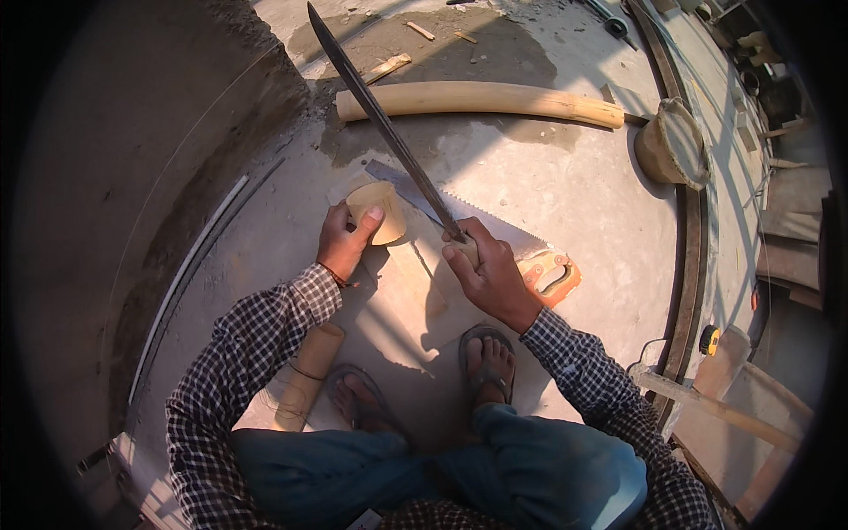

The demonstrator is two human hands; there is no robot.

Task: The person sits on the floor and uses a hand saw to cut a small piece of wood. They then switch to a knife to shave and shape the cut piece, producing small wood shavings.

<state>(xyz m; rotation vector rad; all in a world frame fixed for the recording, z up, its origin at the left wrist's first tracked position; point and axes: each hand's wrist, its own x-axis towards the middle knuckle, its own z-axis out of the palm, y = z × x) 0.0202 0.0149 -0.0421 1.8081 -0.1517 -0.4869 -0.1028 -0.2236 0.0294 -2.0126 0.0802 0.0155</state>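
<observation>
Here we steady a short upright bamboo piece (378, 210) on the concrete floor (565, 190) with our left hand (346, 240) wrapped around it; our right hand (488, 269) grips a long dark machete (382, 119). A toothed handsaw (495, 231) lies just behind.

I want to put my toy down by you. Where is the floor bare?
Bare concrete lies between the long bamboo pole and the handsaw, and right of the saw toward the curved rim. It is crowded around both hands, the long blade and the feet.
</observation>
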